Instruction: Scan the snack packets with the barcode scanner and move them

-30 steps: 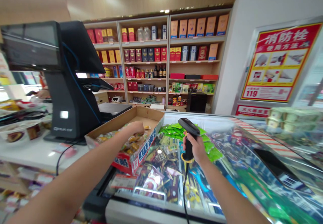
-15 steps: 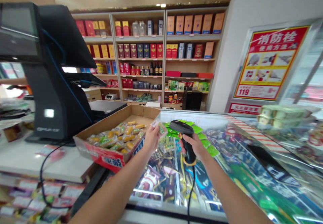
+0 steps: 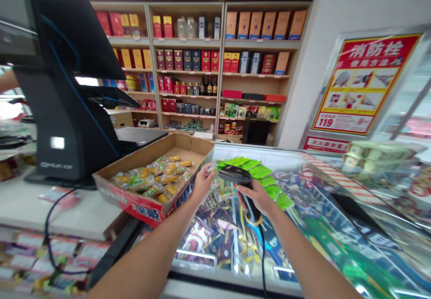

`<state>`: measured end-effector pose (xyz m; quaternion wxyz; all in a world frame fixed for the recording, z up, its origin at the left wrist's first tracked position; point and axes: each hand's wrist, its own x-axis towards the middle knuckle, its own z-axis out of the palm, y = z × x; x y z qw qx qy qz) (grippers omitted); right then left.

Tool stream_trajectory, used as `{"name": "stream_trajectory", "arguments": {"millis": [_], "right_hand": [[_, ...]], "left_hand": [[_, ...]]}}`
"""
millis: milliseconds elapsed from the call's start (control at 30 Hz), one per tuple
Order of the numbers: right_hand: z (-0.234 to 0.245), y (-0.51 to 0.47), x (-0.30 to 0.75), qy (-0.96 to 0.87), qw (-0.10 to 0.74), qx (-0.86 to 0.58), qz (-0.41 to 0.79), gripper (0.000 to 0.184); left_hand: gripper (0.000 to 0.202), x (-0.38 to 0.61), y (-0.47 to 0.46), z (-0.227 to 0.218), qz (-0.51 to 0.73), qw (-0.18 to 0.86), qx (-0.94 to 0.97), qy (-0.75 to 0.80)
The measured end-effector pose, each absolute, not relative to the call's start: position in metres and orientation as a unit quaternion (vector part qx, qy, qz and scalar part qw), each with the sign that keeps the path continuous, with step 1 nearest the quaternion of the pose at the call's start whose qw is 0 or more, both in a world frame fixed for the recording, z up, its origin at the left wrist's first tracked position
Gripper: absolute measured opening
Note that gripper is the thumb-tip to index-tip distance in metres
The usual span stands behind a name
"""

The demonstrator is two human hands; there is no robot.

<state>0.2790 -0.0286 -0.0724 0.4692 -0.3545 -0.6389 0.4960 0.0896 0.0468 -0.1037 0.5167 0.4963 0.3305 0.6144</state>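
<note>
My left hand (image 3: 202, 183) pinches a small snack packet (image 3: 212, 168) just right of the open cardboard box (image 3: 134, 202) of yellow-and-green wrapped snacks (image 3: 158, 178). In my right hand (image 3: 257, 195) is a black barcode scanner (image 3: 239, 176), gripped by its handle; its head points left at the packet, a few centimetres away. Both hands hover over the glass lid of a chest freezer (image 3: 303, 218). The scanner's black cable (image 3: 261, 254) hangs down toward me.
A black checkout terminal (image 3: 63, 92) stands on the white counter (image 3: 50, 209) at the left. Shelves of boxed goods and bottles (image 3: 208, 70) fill the back wall. A red fire-hydrant poster (image 3: 363, 83) hangs at the right. Stacked packs (image 3: 380, 155) sit on the freezer's far right.
My left hand lifted a packet out of the box and carried it right to the scanner. The scanner head tipped lower toward the packet. The view shifted slightly left and down.
</note>
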Motion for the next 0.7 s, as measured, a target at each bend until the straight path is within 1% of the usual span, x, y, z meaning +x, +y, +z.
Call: {"name": "stream_trajectory", "arguments": {"millis": [100,467,600,700], "right_hand": [[-0.0752,-0.0281,0.2755,-0.639,0.474,-0.345,0.498,0.033],[-0.0761,-0.0277,0.2729,-0.611,0.476,-0.350,0.527,0.034],[-0.0767,-0.0260,0.2718,-0.596,0.491,-0.351,0.530,0.036],[-0.0754,-0.0249,0.2725,-0.569,0.526,-0.356,0.522,0.039]], "left_hand": [[0.055,0.0899,0.0489,-0.1111,0.608,0.486,0.529,0.338],[0.033,0.0924,0.0477,-0.1102,0.613,0.433,0.578,0.320],[0.033,0.0927,0.0447,-0.1090,0.598,0.430,0.582,0.344],[0.031,0.0939,0.0444,-0.1117,0.579,0.375,0.606,0.396]]}}
